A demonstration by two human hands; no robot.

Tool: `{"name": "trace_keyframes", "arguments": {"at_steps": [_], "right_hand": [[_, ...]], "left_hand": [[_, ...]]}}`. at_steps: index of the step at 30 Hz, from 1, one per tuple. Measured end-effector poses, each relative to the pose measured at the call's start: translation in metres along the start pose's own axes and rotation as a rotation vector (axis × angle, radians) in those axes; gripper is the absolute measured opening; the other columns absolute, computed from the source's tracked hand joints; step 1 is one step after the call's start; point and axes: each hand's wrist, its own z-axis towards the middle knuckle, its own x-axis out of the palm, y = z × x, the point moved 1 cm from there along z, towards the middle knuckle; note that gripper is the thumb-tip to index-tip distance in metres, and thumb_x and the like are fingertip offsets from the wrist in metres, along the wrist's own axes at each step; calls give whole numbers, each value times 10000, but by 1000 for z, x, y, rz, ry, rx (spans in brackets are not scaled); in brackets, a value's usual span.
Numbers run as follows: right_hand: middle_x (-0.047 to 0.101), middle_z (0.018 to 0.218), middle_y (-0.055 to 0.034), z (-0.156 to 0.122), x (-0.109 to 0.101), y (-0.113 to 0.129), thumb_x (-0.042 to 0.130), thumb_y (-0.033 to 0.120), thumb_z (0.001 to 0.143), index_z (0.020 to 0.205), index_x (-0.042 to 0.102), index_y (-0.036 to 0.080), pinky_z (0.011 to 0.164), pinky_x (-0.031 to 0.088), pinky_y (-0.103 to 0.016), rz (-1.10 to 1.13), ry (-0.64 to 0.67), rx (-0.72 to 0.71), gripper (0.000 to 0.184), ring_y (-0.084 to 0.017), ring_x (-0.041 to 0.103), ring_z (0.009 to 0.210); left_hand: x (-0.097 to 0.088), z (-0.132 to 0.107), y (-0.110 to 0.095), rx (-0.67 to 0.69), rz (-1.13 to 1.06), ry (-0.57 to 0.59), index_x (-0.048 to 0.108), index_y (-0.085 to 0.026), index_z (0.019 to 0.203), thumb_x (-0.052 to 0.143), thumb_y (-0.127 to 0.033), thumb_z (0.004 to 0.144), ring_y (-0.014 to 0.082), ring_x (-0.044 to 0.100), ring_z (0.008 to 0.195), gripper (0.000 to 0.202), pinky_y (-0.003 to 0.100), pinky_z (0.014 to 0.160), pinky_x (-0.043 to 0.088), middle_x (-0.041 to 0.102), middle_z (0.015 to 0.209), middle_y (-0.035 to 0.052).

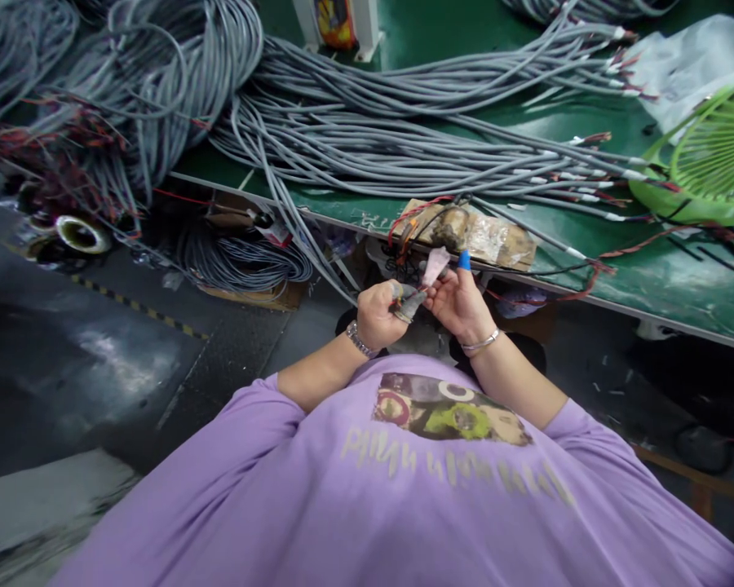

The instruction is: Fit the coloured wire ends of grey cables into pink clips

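Observation:
A grey cable (318,253) hangs over the bench edge and runs into my left hand (381,318), which is closed around its end. Grey covers wrap some of that hand's fingertips. My right hand (463,308) meets it from the other side, fingers curled together at the thin reddish wire ends. A blue finger cot (464,260) caps one of its digits. Just above these fingertips shows a pale pink piece (435,264); whether it is a finger cover or a separate thing, I cannot tell. The exact grip of the right fingertips is too small to make out.
Long bundles of grey cables (367,139) cover the green bench (318,200), with coils heaped at left. A stained cardboard piece (501,243) lies at the bench edge before my hands. A green fan (718,155) and plastic bag (697,61) stand at right. Coiled cable (245,265) lies below.

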Motion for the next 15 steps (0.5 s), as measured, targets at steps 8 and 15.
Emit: {"name": "trace_keyframes", "arguments": {"at_steps": [8, 15], "right_hand": [[623, 667, 24, -2, -20, -2, 665, 589, 820, 707, 518, 209, 472, 386, -197, 50, -66, 81, 423, -76, 487, 510], [616, 667, 28, -7, -23, -2, 685, 522, 828, 773, 574, 203, 470, 397, -188, 17, -71, 84, 341, -69, 491, 510]], "left_hand": [[0, 1, -11, -841, -770, 109, 537, -154, 748, 865, -534, 538, 72, 515, 386, 544, 204, 401, 460, 584, 540, -46], [3, -2, -9, -889, -847, 87, 530, -149, 737, 886, -478, 524, 83, 545, 372, 529, 194, 394, 458, 597, 539, -49]]}}
